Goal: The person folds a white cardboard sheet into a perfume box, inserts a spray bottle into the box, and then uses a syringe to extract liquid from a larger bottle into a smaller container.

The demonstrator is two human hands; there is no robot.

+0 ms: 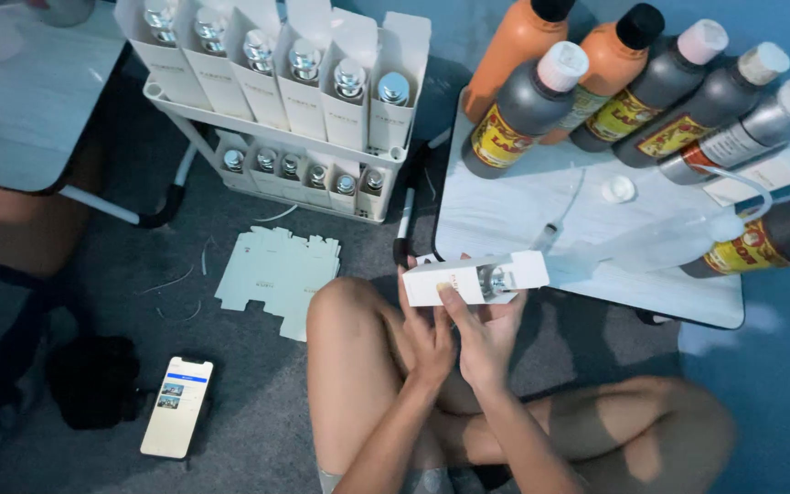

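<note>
Both my hands hold a small white carton (473,277) lying on its side at the near edge of a low white table (514,215). A silver-capped bottle (496,279) shows through the carton's open end. My left hand (427,334) grips the carton from below at its left end. My right hand (485,329) holds it from below, thumb across the front face. I sit cross-legged on a grey carpet, my knee (349,316) just left of the hands.
Several large dark and orange bottles (596,91) stand on the table with a syringe (555,229), a white cap (618,189) and a white box (761,174). A white tiered rack (294,82) holds several boxed bottles. Flat unfolded cartons (276,270) and a phone (177,407) lie on the carpet.
</note>
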